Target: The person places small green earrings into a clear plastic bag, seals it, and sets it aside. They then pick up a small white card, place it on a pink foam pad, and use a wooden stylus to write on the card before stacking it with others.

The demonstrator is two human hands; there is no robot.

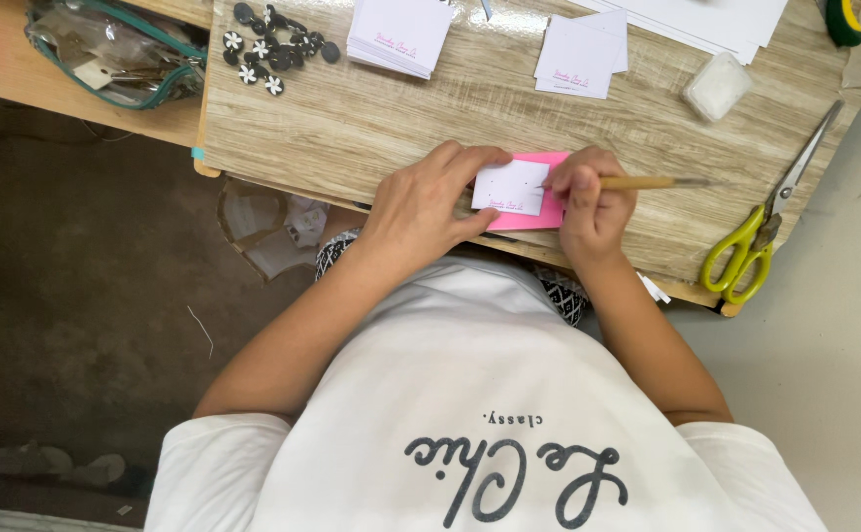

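Observation:
A small white card (510, 187) lies on a pink pad (539, 216) near the front edge of a light wooden table (371, 118). My left hand (426, 204) presses on the card's left side, thumb and fingers around its edge. My right hand (593, 202) grips a thin wooden-handled tool (647, 182), held level, its tip touching the card's right part. Two small dark dots show on the card.
Stacks of white cards (398, 34) (578, 57) lie farther back. A cluster of black flower pieces (271, 49) sits at the back left, beside a clear pouch (115, 49). Green-handled scissors (761, 232) lie at the right edge. A small clear box (717, 86) is back right.

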